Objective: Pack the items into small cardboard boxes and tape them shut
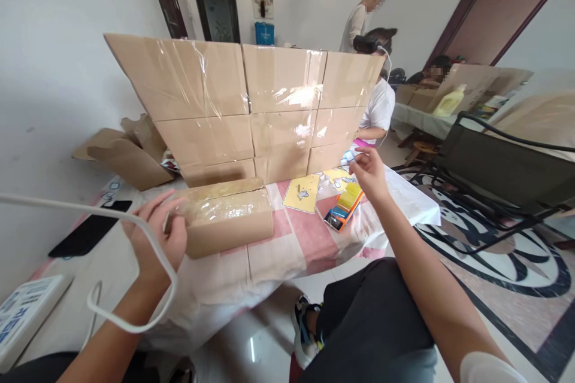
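A long taped cardboard box (229, 224) lies on the cloth-covered table (287, 245). My left hand (159, 227) is at its left end, fingers bent round something small that I cannot make out. Over the table's right side, my right hand (368, 170) pinches a small bluish-white piece (347, 158) between thumb and fingertips. Just below that hand sits an orange tape dispenser (344, 209) with a yellow roll. Yellow patterned sheets (302, 194) with small pale scraps lie to its left.
A tall wall of taped cardboard (283, 102) stands behind the box. An open carton (130, 155) and a black pouch (92, 227) are at the left. A white cable (153, 239) crosses my left forearm. A person (377, 108) sits behind the cardboard; a chair (503, 173) stands right.
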The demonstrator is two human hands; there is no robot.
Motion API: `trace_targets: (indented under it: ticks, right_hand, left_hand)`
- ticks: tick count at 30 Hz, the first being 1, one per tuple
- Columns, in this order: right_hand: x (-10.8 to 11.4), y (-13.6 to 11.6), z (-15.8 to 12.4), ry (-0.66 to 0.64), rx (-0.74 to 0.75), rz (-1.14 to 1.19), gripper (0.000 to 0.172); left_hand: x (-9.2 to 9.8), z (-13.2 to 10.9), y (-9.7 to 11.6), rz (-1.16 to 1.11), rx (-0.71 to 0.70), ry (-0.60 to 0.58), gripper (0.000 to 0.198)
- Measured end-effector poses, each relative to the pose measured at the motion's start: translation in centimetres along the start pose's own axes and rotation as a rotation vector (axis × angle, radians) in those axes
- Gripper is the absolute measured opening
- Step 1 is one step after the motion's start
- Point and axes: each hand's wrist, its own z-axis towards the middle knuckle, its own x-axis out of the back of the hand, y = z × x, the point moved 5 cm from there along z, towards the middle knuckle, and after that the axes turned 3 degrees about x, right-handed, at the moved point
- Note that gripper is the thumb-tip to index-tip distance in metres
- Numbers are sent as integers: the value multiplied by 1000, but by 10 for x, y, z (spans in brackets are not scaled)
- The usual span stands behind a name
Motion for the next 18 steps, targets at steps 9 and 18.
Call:
trace_targets:
  ticks: [9,18]
  right_hand:
    - [-122,-114,-143,-444,-91,195,26]
    - [-149,-131,-189,-697,38,132,49]
  left_hand:
    - [38,-38,110,-199,-520,-189,34]
    - [21,-48,101,-237,-400,-385,23]
